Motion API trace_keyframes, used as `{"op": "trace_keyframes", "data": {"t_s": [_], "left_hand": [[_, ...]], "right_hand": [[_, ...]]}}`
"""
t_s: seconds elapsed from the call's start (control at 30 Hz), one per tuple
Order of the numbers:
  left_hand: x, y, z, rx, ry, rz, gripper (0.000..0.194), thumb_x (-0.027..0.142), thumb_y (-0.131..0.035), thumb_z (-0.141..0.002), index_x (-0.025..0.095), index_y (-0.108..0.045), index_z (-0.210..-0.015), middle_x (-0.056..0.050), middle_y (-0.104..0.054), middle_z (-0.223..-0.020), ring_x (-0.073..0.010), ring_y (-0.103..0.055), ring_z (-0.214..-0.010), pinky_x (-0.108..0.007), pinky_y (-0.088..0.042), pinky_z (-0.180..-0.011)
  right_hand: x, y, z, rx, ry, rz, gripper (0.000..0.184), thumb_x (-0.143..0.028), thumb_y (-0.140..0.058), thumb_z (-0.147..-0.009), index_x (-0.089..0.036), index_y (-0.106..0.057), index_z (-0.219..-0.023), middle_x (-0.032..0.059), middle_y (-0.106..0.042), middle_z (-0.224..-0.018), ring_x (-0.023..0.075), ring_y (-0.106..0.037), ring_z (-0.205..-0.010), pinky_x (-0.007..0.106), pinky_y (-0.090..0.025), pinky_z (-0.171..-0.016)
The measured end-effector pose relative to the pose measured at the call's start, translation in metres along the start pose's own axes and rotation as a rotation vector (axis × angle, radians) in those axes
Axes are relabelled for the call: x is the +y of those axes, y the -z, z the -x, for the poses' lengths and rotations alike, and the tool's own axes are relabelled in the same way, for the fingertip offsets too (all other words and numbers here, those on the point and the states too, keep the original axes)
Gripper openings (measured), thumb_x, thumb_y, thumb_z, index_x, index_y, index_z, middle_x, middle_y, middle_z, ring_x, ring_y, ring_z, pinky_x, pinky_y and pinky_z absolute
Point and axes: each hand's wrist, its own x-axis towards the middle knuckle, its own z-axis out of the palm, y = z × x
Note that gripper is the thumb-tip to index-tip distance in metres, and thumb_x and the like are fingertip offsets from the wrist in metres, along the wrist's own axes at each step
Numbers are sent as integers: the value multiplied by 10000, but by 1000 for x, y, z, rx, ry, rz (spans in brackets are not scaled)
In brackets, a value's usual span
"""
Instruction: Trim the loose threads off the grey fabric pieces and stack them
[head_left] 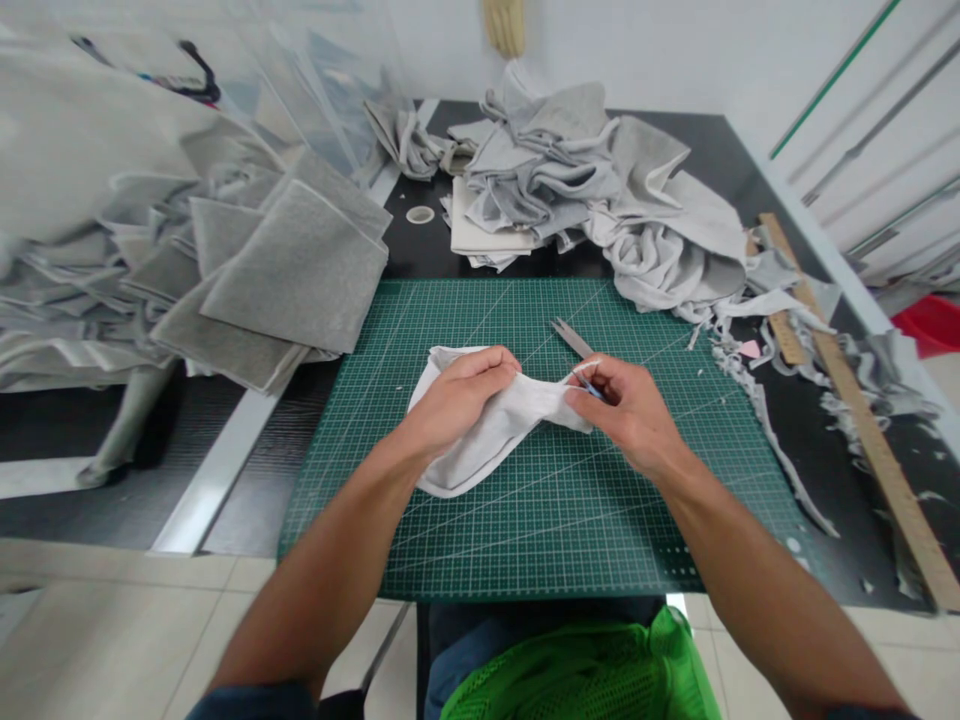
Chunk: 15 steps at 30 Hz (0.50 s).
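Note:
A pale grey piece of fabric is stretched between my two hands, just over the green cutting mat. My left hand is closed on its upper edge, thumb and fingers pressed together. The fabric's narrow right end is pinched in my right hand. Scissors show at my right hand, blades pointing away to the upper left. A bit of blue is visible by the fingers; the rest of the handles is hidden, so I cannot tell whether the hand also grips them.
Stacked grey fabric pieces lie on the left, and a large cloth heap stands behind the mat. A tape roll sits near the heap. Along the right are a wooden ruler and fabric scraps. Green mesh lies below the table edge.

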Motion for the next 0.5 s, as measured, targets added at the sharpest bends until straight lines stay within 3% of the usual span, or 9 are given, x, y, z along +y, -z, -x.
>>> {"op": "trace_keyframes", "data": {"t_s": [0.17,0.37,0.43,0.5], "left_hand": [[2,-5,5,-70,3,31,192,298,-778,-764,168,-725,-894,-7,-653,-788,-119,-550,-661,-236,-390,-576],[-7,-6,1,74,61,113,201,318,-792,-771,154,-797,-887,-39,-726,-772,-133,-609,-622,-246,-433,-558],[-11,-6,0,88,86,150,221,324,-812,-753,159,-806,-900,-38,-737,-756,-139,-625,-612,-248,-448,-557],[-13,-6,0,105,105,170,249,332,-830,-738,163,-813,-921,-44,-751,-758,-148,-644,-616,-253,-468,-564]], "right_hand": [[-3,-3,2,-9,-33,-109,110,-266,-719,-833,-185,-644,-828,-31,-562,-712,115,-490,-631,267,-379,-573],[1,-2,0,-22,9,-97,198,-352,-713,-885,-200,-673,-1006,5,-638,-862,138,-561,-733,277,-439,-641],[3,-1,-1,58,44,-39,244,-381,-687,-912,-213,-675,-1088,12,-654,-905,141,-572,-738,284,-452,-647],[5,1,-2,218,104,99,243,-381,-673,-924,-224,-685,-1109,14,-663,-912,137,-563,-699,293,-457,-635]]}}
